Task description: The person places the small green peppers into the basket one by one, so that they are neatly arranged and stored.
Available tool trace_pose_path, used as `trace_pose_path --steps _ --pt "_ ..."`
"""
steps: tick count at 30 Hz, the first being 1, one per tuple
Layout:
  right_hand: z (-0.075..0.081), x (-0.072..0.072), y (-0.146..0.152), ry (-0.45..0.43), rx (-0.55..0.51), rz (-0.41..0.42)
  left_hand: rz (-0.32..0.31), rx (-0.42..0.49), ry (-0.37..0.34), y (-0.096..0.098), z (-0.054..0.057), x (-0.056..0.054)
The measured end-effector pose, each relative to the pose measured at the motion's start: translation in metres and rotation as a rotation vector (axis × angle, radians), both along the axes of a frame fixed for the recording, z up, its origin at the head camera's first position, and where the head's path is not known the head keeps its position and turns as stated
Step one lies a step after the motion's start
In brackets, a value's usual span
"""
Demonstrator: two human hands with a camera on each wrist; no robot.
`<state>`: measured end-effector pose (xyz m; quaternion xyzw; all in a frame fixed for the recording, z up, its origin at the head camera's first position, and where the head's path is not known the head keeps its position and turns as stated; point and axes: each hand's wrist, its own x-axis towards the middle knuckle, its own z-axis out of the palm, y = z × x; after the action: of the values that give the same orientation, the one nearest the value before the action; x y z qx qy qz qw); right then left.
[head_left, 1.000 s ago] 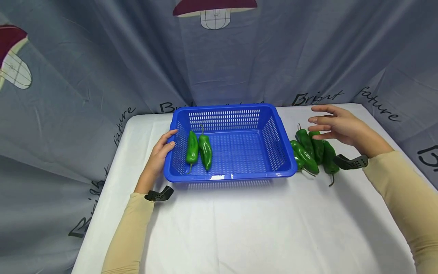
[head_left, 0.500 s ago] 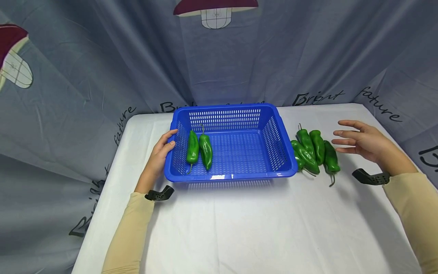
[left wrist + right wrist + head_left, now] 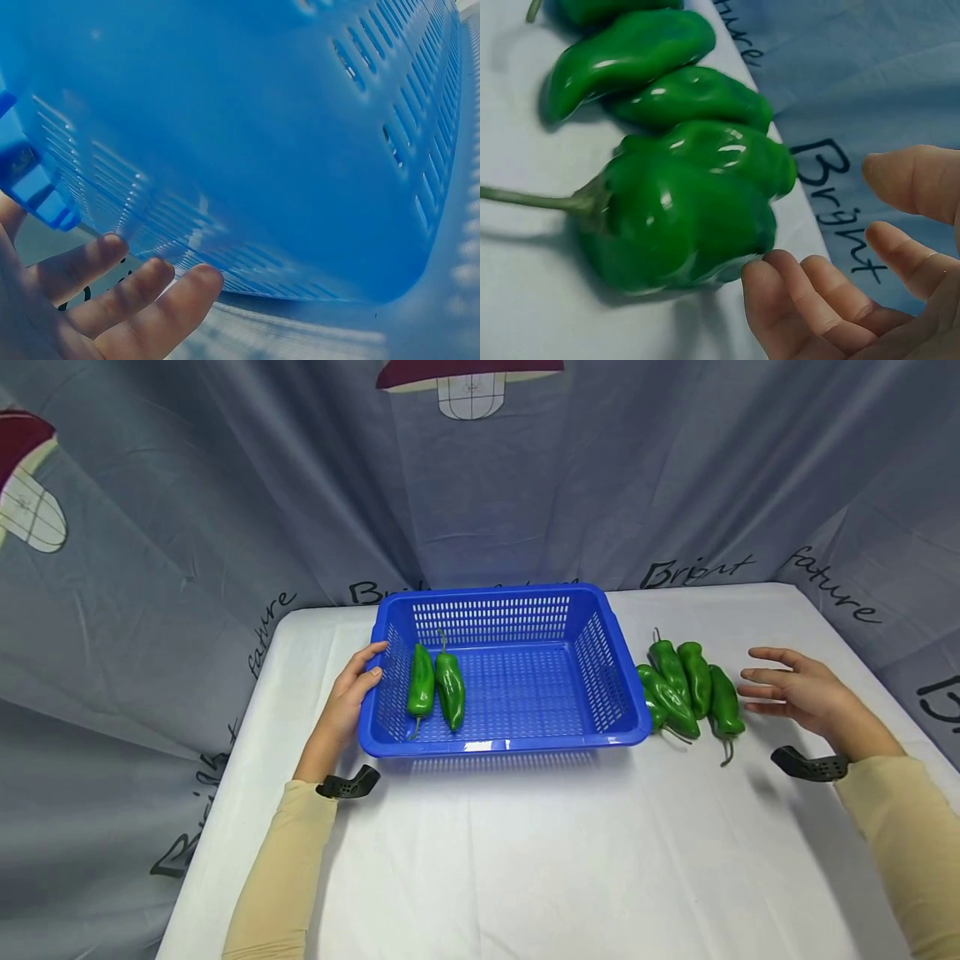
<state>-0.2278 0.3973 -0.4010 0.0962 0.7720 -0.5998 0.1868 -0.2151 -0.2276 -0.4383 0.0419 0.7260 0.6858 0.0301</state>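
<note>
My left hand (image 3: 347,697) holds the left rim of a blue perforated plastic basket (image 3: 495,747), thumb and a finger at the rim. In the left wrist view, more fingers (image 3: 161,304) lie close to the outside of its wall (image 3: 225,150). Inside, two long green peppers (image 3: 451,689) lie side by side at the left. To the right of the basket several more green peppers (image 3: 672,703) lie together on the table. Just right of the outermost pepper (image 3: 724,703), my right hand (image 3: 813,697) hovers with spread fingers and nothing in it; its fingertips are near this pepper (image 3: 675,225) in the right wrist view.
A white cloth (image 3: 540,852) covers the table. Behind and at the sides hangs a grey-blue curtain (image 3: 495,502) with printed lettering. Each wrist wears a black band piece (image 3: 810,766). The leftmost loose peppers lie against the basket's right side.
My right hand has moved from above the pepper pile to its right side, then slightly toward me and lower. The left hand and the basket stay where they were.
</note>
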Motion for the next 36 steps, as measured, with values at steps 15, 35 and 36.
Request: trace_pose_path --steps 15,35,36 --pt "-0.015 0.005 -0.007 0.025 0.274 0.096 -0.005 -0.001 0.007 0.0 0.0 0.001" --pt "-0.015 -0.006 -0.027 0.059 0.595 0.217 -0.004 0.013 0.017 0.0 -0.001 0.0" --pt "-0.015 -0.006 -0.028 0.062 0.603 0.221 -0.003 0.011 0.016 0.0 -0.001 0.0"
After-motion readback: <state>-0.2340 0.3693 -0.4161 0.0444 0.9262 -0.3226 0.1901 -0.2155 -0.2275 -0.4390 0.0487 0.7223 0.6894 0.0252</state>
